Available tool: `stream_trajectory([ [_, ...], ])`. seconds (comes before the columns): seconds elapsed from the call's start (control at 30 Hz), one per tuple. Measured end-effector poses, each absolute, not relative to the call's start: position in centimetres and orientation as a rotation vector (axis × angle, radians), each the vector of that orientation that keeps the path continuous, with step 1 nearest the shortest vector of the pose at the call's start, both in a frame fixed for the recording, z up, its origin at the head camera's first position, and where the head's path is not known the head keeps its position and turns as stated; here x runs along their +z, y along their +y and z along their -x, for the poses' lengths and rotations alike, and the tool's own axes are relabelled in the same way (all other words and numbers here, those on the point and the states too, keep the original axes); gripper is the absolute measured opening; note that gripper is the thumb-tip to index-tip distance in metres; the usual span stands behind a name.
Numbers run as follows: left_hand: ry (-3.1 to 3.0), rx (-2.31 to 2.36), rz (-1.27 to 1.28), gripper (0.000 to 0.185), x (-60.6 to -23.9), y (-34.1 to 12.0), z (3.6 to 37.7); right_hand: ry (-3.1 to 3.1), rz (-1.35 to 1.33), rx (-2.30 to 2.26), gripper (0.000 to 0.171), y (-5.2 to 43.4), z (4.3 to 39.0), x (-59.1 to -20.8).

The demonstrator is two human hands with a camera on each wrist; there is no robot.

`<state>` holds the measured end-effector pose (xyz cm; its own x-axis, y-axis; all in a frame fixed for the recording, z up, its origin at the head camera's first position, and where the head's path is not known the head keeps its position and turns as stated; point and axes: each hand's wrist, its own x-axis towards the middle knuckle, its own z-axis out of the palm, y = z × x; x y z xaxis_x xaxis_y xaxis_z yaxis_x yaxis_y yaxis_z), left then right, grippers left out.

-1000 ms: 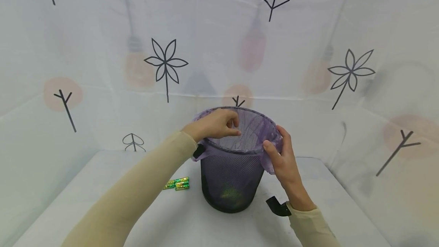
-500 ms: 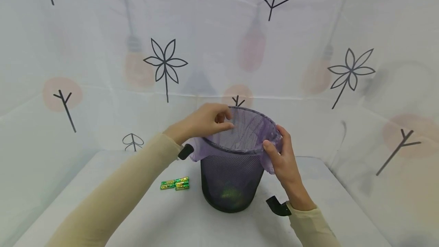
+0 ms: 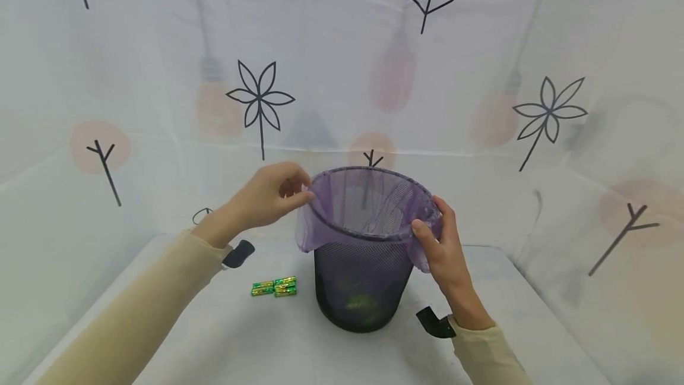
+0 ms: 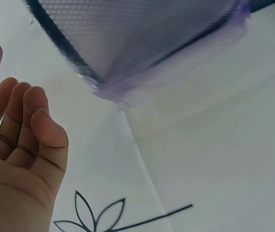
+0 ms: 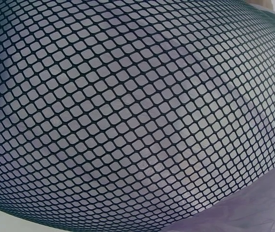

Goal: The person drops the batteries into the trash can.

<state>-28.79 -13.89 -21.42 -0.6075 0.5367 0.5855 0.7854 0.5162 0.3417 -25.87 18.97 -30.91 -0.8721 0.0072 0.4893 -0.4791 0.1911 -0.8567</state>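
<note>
A black mesh trash bin stands upright on the white table, lined with a thin purple trash bag folded over its rim. My right hand grips the rim at the right through the bag, thumb on the near side. At the bin's left, my left hand is held up with loosely bent fingers and nothing in them. The left wrist view shows this hand apart from the bag's edge. Bin mesh fills the right wrist view, hiding the right fingers.
Several green and gold batteries lie side by side on the table, left of the bin. A yellow-green patch shows through the mesh low in the bin. A white patterned cloth hangs behind and along the sides.
My left hand has moved left from over the bin's opening to beside its left rim, uncovering the batteries fully. The right hand and the bin have stayed in place.
</note>
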Motion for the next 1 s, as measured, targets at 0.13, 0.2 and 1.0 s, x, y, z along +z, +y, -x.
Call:
stream_trajectory([
  [0.13, -2.382, -0.802, 1.012, 0.016, -22.9, -15.6, 28.4, -2.075, -0.453, 1.743, 0.069, 19.0, 25.9, -30.8],
  [0.2, -2.389, -0.788, 0.982, 0.016, -23.8, -16.2, 28.2, -2.069, -0.459, 1.758, 0.069, 18.9, 25.9, -30.8],
  [1.0, -2.705, -0.804, 0.97, 0.015, -36.8, -18.0, 28.4, -2.095, -0.429, 1.695, 0.07, 19.1, 26.0, -31.2],
])
